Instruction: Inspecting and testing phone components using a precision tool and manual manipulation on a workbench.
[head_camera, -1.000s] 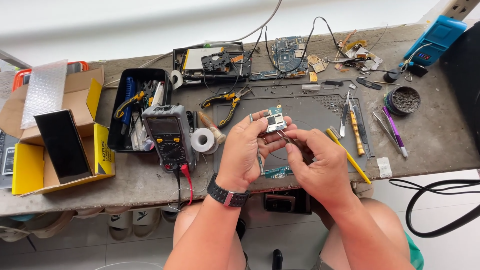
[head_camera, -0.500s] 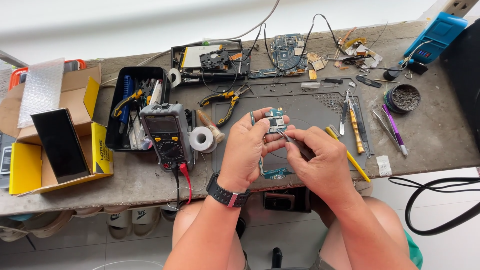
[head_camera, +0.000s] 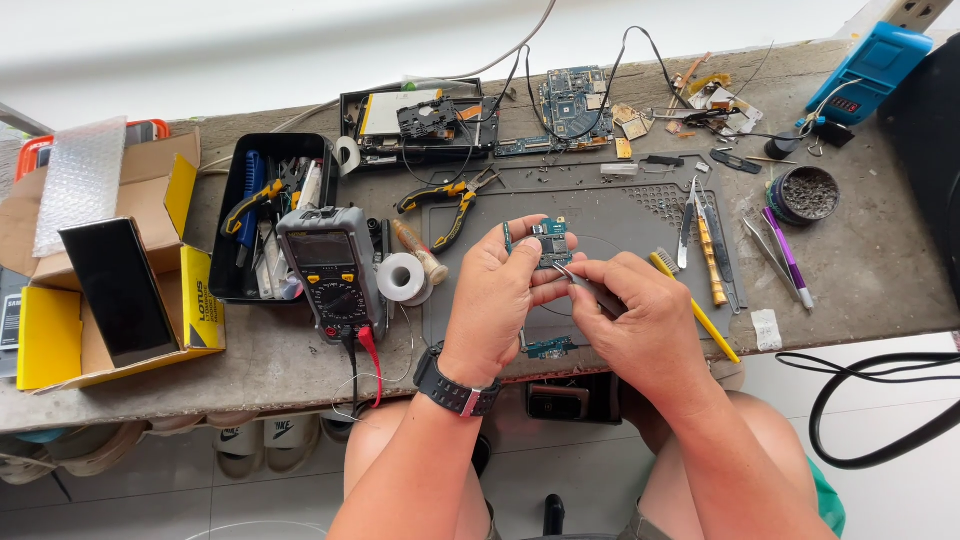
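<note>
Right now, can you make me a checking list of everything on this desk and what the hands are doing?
Surface: grey bench with a dark mat.
Job's things: small circuit board held in the left hand; tweezers in the right hand, tip at the board.
Clutter: multimeter, pliers, tape roll, tool tray, cardboard box, loose parts.
Hands: both closed on their things.
Cables: red and black leads; black cord.
Surroundings: sandals under the bench.
</note>
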